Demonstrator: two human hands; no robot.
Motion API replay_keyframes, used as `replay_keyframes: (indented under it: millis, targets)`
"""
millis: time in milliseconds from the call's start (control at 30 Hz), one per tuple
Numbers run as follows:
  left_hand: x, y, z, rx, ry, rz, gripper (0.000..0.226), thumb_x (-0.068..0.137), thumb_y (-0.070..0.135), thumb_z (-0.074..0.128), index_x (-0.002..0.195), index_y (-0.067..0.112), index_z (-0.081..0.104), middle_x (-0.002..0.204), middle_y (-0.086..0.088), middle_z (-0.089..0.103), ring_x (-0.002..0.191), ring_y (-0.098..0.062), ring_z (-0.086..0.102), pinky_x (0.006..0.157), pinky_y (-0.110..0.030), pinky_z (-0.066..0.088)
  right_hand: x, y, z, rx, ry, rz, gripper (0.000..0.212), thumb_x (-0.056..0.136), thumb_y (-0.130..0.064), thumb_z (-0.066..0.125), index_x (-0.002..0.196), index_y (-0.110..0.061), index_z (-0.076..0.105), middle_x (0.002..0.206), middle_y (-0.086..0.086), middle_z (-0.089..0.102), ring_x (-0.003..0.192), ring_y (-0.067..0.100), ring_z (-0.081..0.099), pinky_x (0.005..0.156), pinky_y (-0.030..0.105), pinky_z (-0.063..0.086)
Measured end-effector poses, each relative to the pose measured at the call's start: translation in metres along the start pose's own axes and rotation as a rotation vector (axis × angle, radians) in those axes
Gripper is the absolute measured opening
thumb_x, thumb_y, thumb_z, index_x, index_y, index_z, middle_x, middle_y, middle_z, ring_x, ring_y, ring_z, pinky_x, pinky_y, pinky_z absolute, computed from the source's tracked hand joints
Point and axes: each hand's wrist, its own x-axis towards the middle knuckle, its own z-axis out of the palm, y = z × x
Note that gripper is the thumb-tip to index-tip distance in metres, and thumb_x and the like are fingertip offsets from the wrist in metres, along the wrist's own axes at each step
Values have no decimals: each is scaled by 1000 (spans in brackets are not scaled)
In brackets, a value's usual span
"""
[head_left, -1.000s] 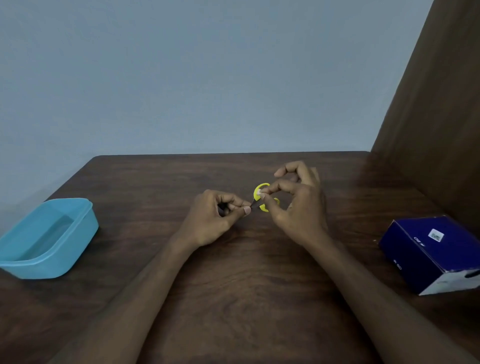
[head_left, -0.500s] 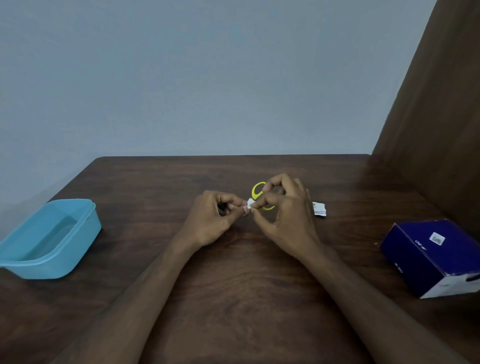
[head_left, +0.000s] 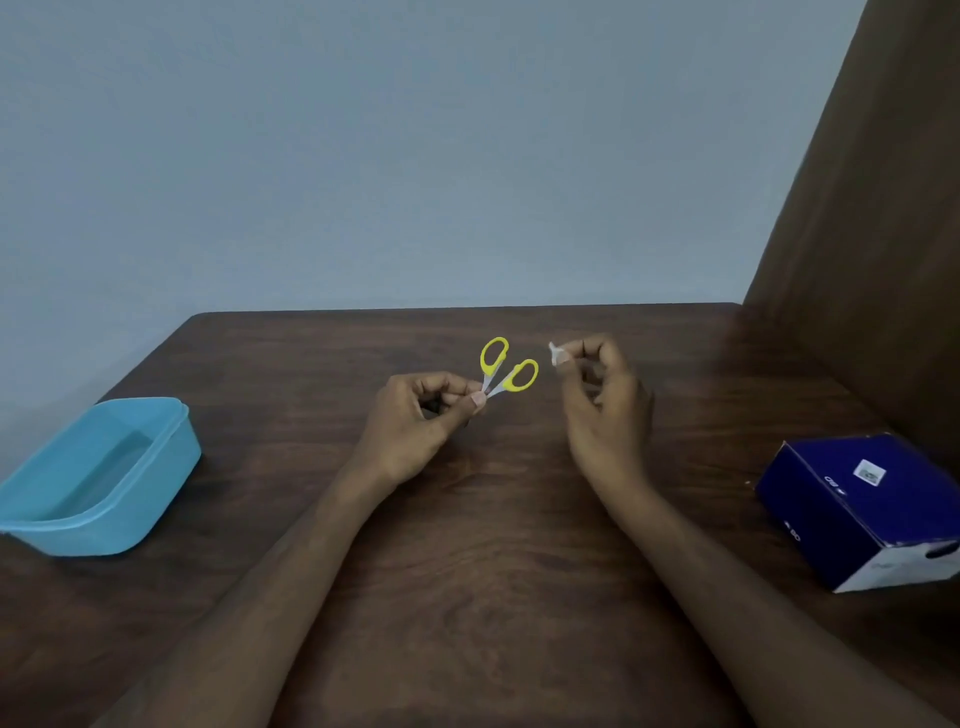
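Small scissors (head_left: 506, 370) with two yellow finger loops point their handles up and away from me. My left hand (head_left: 423, 418) pinches them by the blade end, which is hidden inside my curled fingers. My right hand (head_left: 602, 400), a short way to the right and apart from the scissors, pinches a small pale piece (head_left: 557, 353) between thumb and forefinger. Its shape is too blurred to tell. Both hands hover just above the dark wooden table (head_left: 478, 545).
An open light-blue plastic tub (head_left: 98, 473) stands at the table's left edge. A dark blue cardboard box (head_left: 862, 509) lies at the right edge. A brown wooden panel (head_left: 872, 218) rises along the right side. A grey wall is behind.
My hands were together over the scissors; now my right hand has pulled away to the right with the pale piece. The scissors' yellow loops are now uncovered. The small white packet on the table is out of sight.
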Motion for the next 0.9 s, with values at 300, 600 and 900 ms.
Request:
replay_keyframes:
  millis: [300,600,900]
  targets:
    - [-7,11,4,161,-56,-38,10,91,27,86,85,19,82,72,2,80,63,-1,64,64,-21,49,-10,6,14,190,-298,175,8,94,-33,73,89,-26,72,77,-4,78,72,16,76,74,55,63]
    - [-11,21,5,352,-168,34,30,107,42,62,87,32,83,77,11,78,65,-8,69,64,-37,53,-8,4,12,135,-331,204,8,87,-33,69,84,-26,72,78,-9,78,73,15,75,73,48,62]
    - [-12,19,7,549,-211,103,38,104,61,56,86,37,80,79,18,77,65,-11,67,62,-43,53,-11,5,7,188,-402,233,7,89,-22,73,82,-20,74,77,-3,80,74,16,78,74,44,64]
